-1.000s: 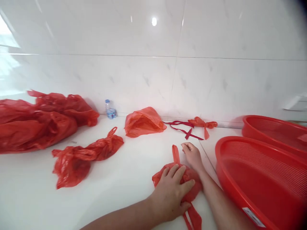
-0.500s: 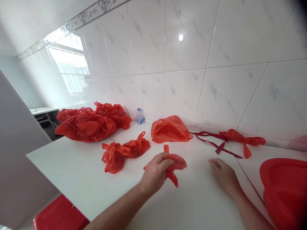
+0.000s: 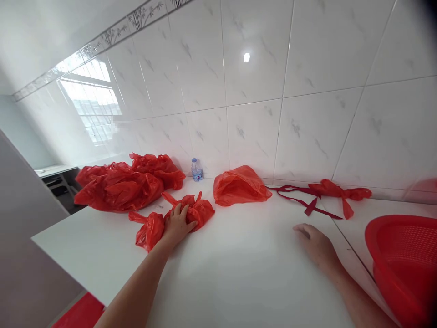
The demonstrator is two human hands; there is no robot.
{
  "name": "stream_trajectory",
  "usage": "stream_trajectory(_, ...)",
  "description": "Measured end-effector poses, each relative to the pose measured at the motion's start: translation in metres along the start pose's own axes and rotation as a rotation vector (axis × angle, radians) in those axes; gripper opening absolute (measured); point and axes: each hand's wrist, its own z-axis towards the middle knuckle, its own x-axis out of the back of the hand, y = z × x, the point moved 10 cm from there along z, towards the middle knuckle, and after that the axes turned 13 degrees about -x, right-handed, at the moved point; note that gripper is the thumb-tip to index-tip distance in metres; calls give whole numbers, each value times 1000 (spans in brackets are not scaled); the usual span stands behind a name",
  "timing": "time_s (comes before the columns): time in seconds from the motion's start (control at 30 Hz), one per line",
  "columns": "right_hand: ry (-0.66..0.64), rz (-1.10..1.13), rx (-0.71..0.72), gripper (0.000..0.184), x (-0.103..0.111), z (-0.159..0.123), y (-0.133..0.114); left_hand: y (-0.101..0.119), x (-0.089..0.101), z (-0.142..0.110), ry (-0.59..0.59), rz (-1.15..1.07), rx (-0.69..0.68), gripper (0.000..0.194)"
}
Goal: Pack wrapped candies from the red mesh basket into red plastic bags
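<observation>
My left hand (image 3: 178, 224) lies on a bunched red plastic bag (image 3: 202, 212), fingers spread over its top and thumb out to the right. A second crumpled red bag (image 3: 150, 231) sits just left of the wrist, its twisted end sticking out to the left. Low over the white table (image 3: 235, 269), my right hand (image 3: 317, 246) is loosely curled, with nothing visible in its fingers. A loose red plastic bag (image 3: 241, 186) with its mouth facing me is by the wall, between and beyond both hands.
At the back left lies a big heap of red bags (image 3: 123, 187). A small water bottle (image 3: 196, 170) stands by the tiled wall. Dark red ribbon (image 3: 310, 207) and a knotted red bag (image 3: 336, 190) lie at the back right. A red plastic basket (image 3: 385, 269) occupies the right edge.
My left hand has moved left and away from me, from mid-table onto the bunched bags. The red plastic piece it held is now among them. My right hand has stayed nearly in place.
</observation>
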Motion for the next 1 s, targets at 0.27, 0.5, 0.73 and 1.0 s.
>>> stream_trajectory(0.27,-1,-35,-10,26,-1,-3,0,-16,-13,-9,7,44,49,58)
stream_trajectory(0.5,2,-20,17,26,-1,-5,-2,-33,5,-7,-34,94,48,43)
stream_trajectory(0.73,-4,-48,38,23,-4,-9,-3,-30,51,-60,-97,306,56,59)
stream_trajectory(1.0,9,-130,77,22,-12,-8,0,-97,54,-129,-141,104,235,79)
